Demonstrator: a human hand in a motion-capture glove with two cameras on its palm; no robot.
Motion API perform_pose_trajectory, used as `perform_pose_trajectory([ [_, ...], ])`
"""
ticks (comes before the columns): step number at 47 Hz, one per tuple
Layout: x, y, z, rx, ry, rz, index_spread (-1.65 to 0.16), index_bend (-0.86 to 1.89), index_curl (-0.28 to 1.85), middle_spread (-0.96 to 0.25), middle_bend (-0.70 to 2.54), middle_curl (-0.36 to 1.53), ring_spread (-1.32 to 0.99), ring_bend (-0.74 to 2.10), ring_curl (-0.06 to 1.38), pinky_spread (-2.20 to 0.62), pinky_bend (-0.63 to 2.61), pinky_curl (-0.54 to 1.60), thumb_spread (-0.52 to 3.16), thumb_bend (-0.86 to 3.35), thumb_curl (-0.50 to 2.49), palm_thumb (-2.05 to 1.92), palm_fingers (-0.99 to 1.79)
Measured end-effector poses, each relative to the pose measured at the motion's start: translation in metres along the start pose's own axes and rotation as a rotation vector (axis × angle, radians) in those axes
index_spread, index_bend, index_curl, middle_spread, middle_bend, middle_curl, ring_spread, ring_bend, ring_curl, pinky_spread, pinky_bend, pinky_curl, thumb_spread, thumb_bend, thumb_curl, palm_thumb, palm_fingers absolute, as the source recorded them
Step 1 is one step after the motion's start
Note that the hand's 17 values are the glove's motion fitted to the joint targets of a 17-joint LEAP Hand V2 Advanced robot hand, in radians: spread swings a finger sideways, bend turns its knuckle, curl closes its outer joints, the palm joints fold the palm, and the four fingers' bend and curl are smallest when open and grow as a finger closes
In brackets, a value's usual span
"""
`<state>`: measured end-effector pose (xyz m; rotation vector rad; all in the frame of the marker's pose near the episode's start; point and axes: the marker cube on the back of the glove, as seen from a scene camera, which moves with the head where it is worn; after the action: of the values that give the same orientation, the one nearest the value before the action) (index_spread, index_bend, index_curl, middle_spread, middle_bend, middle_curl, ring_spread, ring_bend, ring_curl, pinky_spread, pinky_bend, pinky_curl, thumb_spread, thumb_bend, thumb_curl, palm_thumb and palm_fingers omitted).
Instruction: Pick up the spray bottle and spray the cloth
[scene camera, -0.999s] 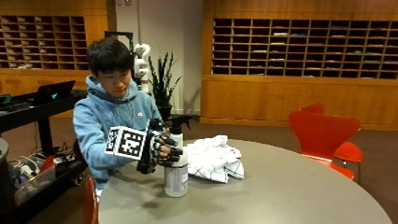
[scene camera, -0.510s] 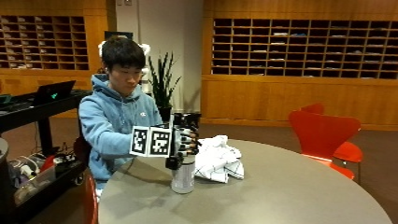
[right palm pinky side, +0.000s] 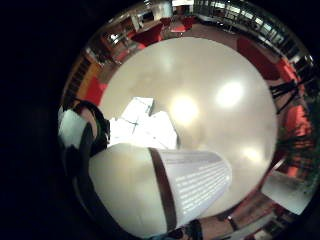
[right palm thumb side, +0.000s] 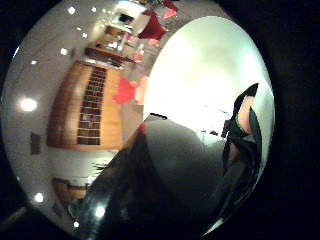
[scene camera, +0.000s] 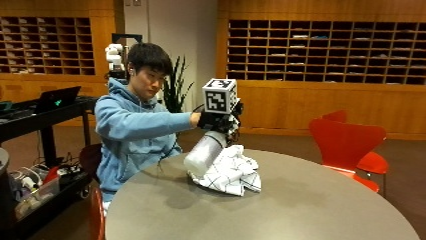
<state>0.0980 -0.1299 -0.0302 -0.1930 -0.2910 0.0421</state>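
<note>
A round, smooth grey table carries a crumpled white cloth with thin dark grid lines. Above it, the gloved right hand holds a tilted, smooth white cylindrical spray bottle, fingers curled round its top.

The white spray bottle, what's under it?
The white spray bottle is lifted and tilted in the black-gloved right hand. Under it lie the white cloth with dark grid lines and the round grey table. The cloth's part behind the bottle is hidden.
</note>
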Motion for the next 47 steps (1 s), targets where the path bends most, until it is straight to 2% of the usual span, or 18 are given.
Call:
perform_pose_trajectory([
  [16,-0.076,-0.014,0.021,-0.23,0.665,0.028,-0.18,0.47,0.53,-0.11,0.62,0.52,-0.19,0.66,0.46,-0.27,0.35,0.4,0.24,-0.03,0.72,0.92,1.4],
  [28,-0.093,-0.018,0.058,-0.294,0.816,0.056,-0.18,0.48,0.54,-0.11,0.63,0.52,-0.19,0.67,0.46,-0.28,0.35,0.4,0.22,-0.03,0.75,0.91,1.4],
  [33,-0.095,-0.02,0.059,-0.296,0.802,0.055,-0.18,0.48,0.54,-0.11,0.63,0.52,-0.19,0.67,0.46,-0.28,0.35,0.4,0.22,-0.03,0.75,0.91,1.4],
  [37,-0.117,-0.014,0.053,-0.333,0.572,-0.098,-0.18,0.48,0.54,-0.11,0.63,0.52,-0.19,0.67,0.46,-0.28,0.35,0.39,0.22,-0.03,0.76,0.91,1.4],
  [41,-0.115,-0.022,0.04,-0.246,0.579,0.01,-0.18,0.48,0.55,-0.11,0.63,0.52,-0.19,0.67,0.46,-0.28,0.36,0.39,0.22,-0.03,0.76,0.91,1.4],
  [47,-0.13,-0.029,0.009,-0.141,0.325,-0.034,-0.18,0.48,0.55,-0.11,0.63,0.52,-0.19,0.67,0.46,-0.28,0.36,0.39,0.21,-0.03,0.77,0.91,1.4],
])
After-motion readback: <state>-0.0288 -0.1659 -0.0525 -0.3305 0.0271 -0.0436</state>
